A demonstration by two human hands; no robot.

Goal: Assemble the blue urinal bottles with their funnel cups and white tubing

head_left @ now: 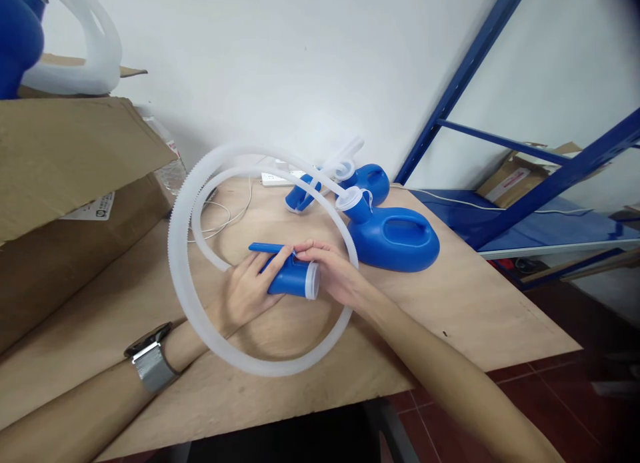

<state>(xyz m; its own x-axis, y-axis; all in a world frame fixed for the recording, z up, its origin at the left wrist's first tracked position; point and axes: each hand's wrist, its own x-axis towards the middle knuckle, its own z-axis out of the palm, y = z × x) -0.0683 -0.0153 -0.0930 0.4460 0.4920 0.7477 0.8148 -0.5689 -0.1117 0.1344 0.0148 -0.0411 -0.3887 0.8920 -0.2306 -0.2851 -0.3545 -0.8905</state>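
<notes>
My left hand (255, 283) is wrapped round a blue cylindrical piece (295, 277) with a long flat handle and a whitish end cap facing right. At the handle's base, the fingers of my right hand (330, 266) are pinched; whatever lies between them is too small to make out. A ribbed translucent hose (183, 249) loops around both hands and runs to the white cap of a blue bottle (400, 239) lying on its side, right of my hands. Behind are another blue bottle (374, 183) and a smaller blue piece (303, 195).
Cardboard boxes (60, 163) stand at the left, with a blue bottle and hose on top. A clear plastic bottle (173, 173), white cables and a power strip (280, 176) are at the back of the wooden table (450, 323). Blue shelving (455, 83) stands at the right.
</notes>
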